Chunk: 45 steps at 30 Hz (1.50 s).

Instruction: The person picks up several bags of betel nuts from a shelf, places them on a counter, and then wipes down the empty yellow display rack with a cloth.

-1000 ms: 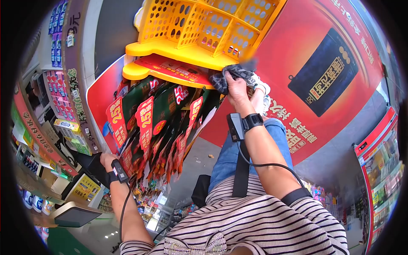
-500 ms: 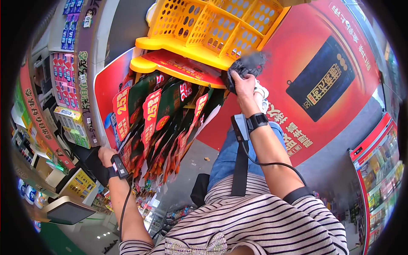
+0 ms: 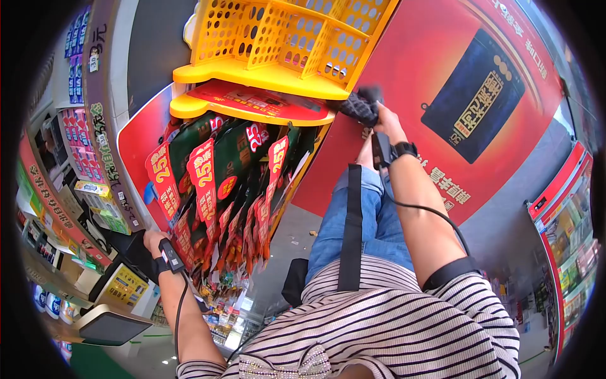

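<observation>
My right hand (image 3: 388, 123) grips a bunched dark grey cloth (image 3: 361, 107), held against the right front corner of a yellow plastic display rack (image 3: 265, 74). The rack has perforated compartments and a lower yellow ledge (image 3: 189, 106) with a red printed panel. Under that ledge hang dark green and red snack packets (image 3: 237, 151) with red tags reading 25. My left hand (image 3: 153, 242) is low at the left, beside the packets and the edge of a counter, its fingers curled and partly hidden. I cannot tell what it holds.
A red poster board (image 3: 404, 76) with a dark packet picture fills the right background. Shelves of small boxed goods (image 3: 79, 139) line the left. A screen (image 3: 110, 325) stands at lower left, and a red-edged goods rack (image 3: 558, 189) at far right.
The view has shifted, so the rack sits further left and lower. My right hand has stayed with the cloth at the rack's corner, its wrist turned. My left hand keeps its place by the packets.
</observation>
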Available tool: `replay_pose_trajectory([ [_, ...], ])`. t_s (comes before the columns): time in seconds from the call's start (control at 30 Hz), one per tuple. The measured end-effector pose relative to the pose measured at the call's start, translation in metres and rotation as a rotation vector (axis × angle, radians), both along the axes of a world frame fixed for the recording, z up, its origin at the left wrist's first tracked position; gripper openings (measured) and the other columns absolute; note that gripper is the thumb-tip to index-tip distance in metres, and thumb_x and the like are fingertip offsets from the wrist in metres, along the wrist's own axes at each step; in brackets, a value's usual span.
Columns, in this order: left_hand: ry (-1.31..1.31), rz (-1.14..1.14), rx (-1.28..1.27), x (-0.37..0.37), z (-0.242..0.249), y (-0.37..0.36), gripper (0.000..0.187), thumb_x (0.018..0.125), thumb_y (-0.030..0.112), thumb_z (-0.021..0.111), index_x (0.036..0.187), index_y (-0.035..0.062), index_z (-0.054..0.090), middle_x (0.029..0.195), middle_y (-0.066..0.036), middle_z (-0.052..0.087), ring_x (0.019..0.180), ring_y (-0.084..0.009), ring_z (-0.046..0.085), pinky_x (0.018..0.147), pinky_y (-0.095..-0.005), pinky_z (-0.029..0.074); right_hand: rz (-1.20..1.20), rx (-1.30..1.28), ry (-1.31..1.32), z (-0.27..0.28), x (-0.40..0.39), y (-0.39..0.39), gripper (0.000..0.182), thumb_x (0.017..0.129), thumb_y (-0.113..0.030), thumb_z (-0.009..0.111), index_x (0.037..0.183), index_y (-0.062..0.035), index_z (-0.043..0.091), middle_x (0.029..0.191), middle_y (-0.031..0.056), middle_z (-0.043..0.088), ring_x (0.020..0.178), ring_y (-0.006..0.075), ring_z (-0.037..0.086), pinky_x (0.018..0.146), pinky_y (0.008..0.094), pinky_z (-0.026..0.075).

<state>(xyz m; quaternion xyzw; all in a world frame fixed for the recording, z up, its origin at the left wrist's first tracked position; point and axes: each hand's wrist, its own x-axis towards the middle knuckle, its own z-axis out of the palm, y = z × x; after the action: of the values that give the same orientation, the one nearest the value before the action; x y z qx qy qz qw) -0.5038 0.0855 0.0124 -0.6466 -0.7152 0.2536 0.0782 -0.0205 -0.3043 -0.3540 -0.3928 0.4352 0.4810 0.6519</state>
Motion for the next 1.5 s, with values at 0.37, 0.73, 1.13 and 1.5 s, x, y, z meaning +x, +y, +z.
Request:
replay_pose_trajectory([
  [0.37, 0.002, 0.125, 0.04, 0.038, 0.004, -0.02, 0.02, 0.066, 0.008, 0.05, 0.05, -0.0018, 0.044, 0.052, -0.009, 0.047, 0.046, -0.0197, 0.043, 0.044, -0.0349, 0.037, 0.435, 0.034, -0.576, 0.18, 0.017, 0.089, 0.06, 0.07, -0.015, 0.067, 0.114, 0.0074, 0.033, 0.091, 0.0138, 0.055, 0.079, 0.0171, 0.056, 0.064, 0.0262, 0.048],
  [0.73, -0.54, 0.303, 0.328, 0.034, -0.003, -0.037, 0.024, 0.07, 0.014, 0.043, 0.051, -0.0019, 0.042, 0.051, -0.011, 0.044, 0.047, -0.0199, 0.041, 0.044, -0.0362, 0.034, 1.132, -0.359, -1.017, 0.187, 0.015, 0.172, 0.054, 0.053, -0.03, 0.064, 0.093, 0.0057, 0.055, 0.087, 0.0218, 0.058, 0.084, 0.0294, 0.057, 0.074, 0.0322, 0.044],
  [1.13, -0.314, 0.726, 0.574, 0.047, -0.007, -0.026, 0.027, 0.073, 0.025, 0.045, 0.067, 0.0016, 0.056, 0.07, -0.01, 0.055, 0.061, -0.02, 0.05, 0.061, -0.0323, 0.041, 1.172, -0.376, -1.069, 0.191, 0.014, 0.174, 0.055, 0.056, -0.028, 0.062, 0.099, 0.0043, 0.053, 0.089, 0.0233, 0.058, 0.087, 0.0314, 0.056, 0.077, 0.0335, 0.043],
  [1.5, -1.022, 0.493, 0.023, 0.114, 0.053, -0.065, 0.03, 0.073, 0.021, 0.037, 0.071, -0.0036, 0.054, 0.068, -0.014, 0.057, 0.064, -0.0273, 0.055, 0.058, -0.0385, 0.041, 1.18, -0.381, -1.089, 0.195, 0.009, 0.172, 0.054, 0.06, -0.028, 0.063, 0.101, 0.001, 0.046, 0.092, 0.0241, 0.055, 0.089, 0.0349, 0.054, 0.077, 0.0377, 0.042],
])
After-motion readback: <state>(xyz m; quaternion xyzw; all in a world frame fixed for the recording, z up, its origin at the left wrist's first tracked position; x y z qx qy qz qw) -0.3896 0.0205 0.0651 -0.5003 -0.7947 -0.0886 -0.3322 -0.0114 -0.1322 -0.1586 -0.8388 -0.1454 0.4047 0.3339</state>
